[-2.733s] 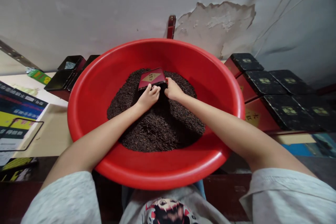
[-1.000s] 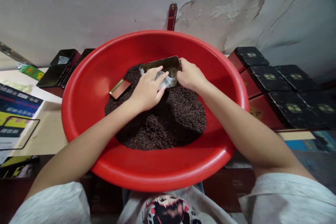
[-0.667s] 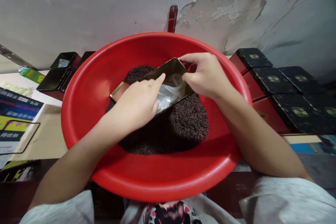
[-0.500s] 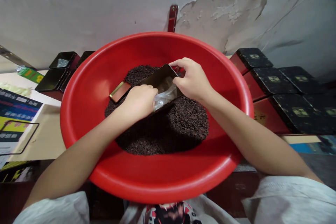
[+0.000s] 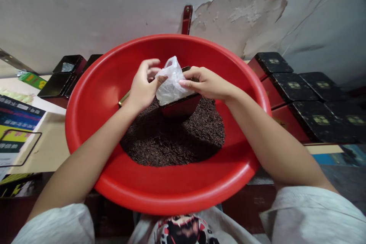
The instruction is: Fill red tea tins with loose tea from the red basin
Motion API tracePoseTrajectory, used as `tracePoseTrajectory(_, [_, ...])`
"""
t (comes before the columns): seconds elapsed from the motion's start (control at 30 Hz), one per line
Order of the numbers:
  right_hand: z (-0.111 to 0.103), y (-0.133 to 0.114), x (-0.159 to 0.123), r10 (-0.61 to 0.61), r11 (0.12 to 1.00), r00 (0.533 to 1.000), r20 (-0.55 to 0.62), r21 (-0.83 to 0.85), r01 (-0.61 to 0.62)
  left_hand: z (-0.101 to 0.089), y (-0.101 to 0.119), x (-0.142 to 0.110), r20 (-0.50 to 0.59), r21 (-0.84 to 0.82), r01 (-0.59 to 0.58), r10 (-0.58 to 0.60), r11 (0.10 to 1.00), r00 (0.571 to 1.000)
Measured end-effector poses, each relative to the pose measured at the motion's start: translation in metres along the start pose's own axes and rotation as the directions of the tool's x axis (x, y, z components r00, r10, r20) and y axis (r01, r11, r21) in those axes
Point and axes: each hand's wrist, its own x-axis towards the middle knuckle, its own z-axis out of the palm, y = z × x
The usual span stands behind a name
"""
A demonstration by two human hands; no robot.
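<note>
A red tin (image 5: 180, 109) with a dark rim stands tilted on a heap of dark, dry bits that look like loose tea (image 5: 168, 146), inside a large red basin (image 5: 171, 194). A thin clear plastic bag (image 5: 171, 85) lines the tin and bulges up out of its mouth. At the bag's left side is my left hand (image 5: 143, 85), fingers apart, its thumb against the plastic. From the right, my right hand (image 5: 210, 82) pinches the bag near the tin's far right edge. A gold-rimmed piece (image 5: 124, 99) pokes out behind my left wrist.
Several closed red tins with black lids (image 5: 297, 85) stand right of the basin. Open dark tins (image 5: 55, 85) are at the left, near a green box (image 5: 32, 80) and a printed sheet (image 5: 20, 122). A peeling wall (image 5: 243, 11) rises behind.
The plastic bag has come up out of the tin's mouth. My left hand has left the tin and moved up and left, its fingers spreading. The tin now sits more upright.
</note>
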Motion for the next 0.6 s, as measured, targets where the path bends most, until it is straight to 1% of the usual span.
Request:
tracePoseTrajectory(0.07, [0.000, 0.002, 0.001, 0.008, 0.994, 0.999, 0.031, 0.107, -0.012, -0.001, 0.000, 0.003, 0.139, -0.087, 0.062, -0.049, 0.994, 0.989])
tracePoseTrajectory(0.1, [0.000, 0.002, 0.002, 0.003, 0.987, 0.999, 0.036, 0.161, -0.008, -0.002, 0.002, 0.004, 0.164, -0.102, 0.068, -0.051, 0.992, 0.985])
tracePoseTrajectory(0.13, [0.002, 0.002, 0.002, 0.005, 0.978, 1.000, 0.003, 0.209, -0.005, -0.003, 0.004, 0.004, 0.163, -0.108, 0.066, -0.048, 0.992, 0.986])
tracePoseTrajectory(0.2, [0.006, 0.002, 0.004, 0.039, 0.964, 0.992, -0.117, 0.265, -0.006, -0.006, 0.009, 0.003, 0.131, -0.092, 0.052, -0.040, 0.994, 0.991])
tracePoseTrajectory(0.23, [0.008, 0.002, 0.005, 0.070, 0.962, 0.981, -0.183, 0.272, -0.018, -0.008, 0.012, 0.003, 0.127, -0.076, 0.045, -0.035, 0.996, 0.991])
tracePoseTrajectory(0.33, [0.013, 0.002, 0.008, 0.167, 0.968, 0.925, -0.342, 0.233, -0.089, -0.012, 0.014, 0.002, 0.160, -0.012, 0.033, -0.031, 0.999, 0.987])
tracePoseTrajectory(0.4, [0.014, 0.004, 0.010, 0.206, 0.971, 0.891, -0.404, 0.195, -0.136, -0.012, 0.013, 0.003, 0.128, 0.037, 0.026, -0.030, 0.999, 0.991])
tracePoseTrajectory(0.47, [0.012, 0.007, 0.013, 0.219, 0.973, 0.874, -0.435, 0.166, -0.161, -0.012, 0.010, 0.004, 0.054, 0.099, 0.009, -0.015, 0.995, 0.998])
tracePoseTrajectory(0.53, [0.009, 0.009, 0.014, 0.219, 0.974, 0.876, -0.429, 0.144, -0.174, -0.012, 0.008, 0.004, -0.020, 0.177, -0.019, 0.023, 0.984, 1.000])
tracePoseTrajectory(0.6, [0.007, 0.010, 0.014, 0.224, 0.974, 0.883, -0.413, 0.124, -0.190, -0.013, 0.007, 0.003, -0.094, 0.267, -0.057, 0.085, 0.962, 0.992])
